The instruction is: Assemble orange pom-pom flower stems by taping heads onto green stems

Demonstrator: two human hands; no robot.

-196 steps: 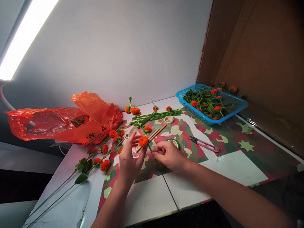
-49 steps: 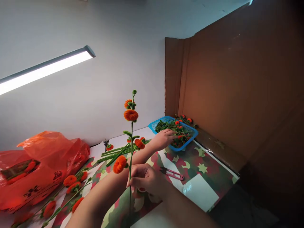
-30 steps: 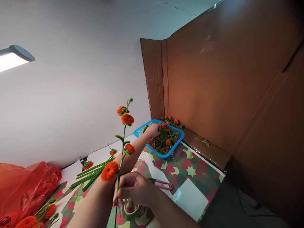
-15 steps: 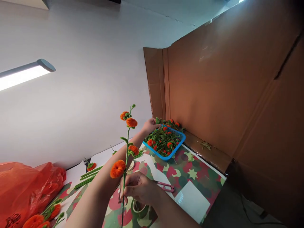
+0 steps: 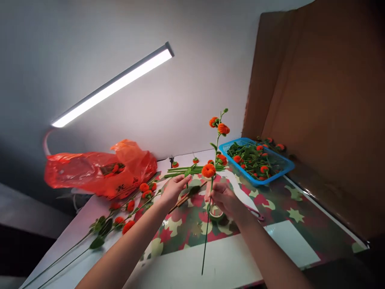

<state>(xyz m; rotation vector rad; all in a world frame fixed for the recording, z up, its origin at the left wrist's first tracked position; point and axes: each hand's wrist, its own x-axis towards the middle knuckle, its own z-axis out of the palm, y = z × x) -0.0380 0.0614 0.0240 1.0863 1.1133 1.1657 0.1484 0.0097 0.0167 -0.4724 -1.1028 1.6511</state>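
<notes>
My right hand (image 5: 224,198) is closed around the thin stem of an upright flower spray (image 5: 208,171), with orange fuzzy blooms, small green leaves and a bud on top. Its bare dark wire end points down below my fingers. To the left, my left hand (image 5: 175,188) pinches a small green fuzzy leaf (image 5: 188,172) between thumb and fingertips. The leaf is apart from the spray. Under my right hand lies a roll of green tape (image 5: 217,216), partly hidden. Between the hands, brown sticks (image 5: 180,202) lie on the patterned table cover.
A blue basket (image 5: 255,182) full of green stems and orange flowers stands at the back right, beside a cardboard wall (image 5: 319,100). Green stems (image 5: 192,170) lie behind my hands. At left are a red plastic bag (image 5: 90,172) and finished sprays (image 5: 102,230). A pink cutter (image 5: 258,216) lies right.
My left hand has come back from the basket's far left edge with the green leaf in it. The view has turned left. My right hand still holds the flower spray.
</notes>
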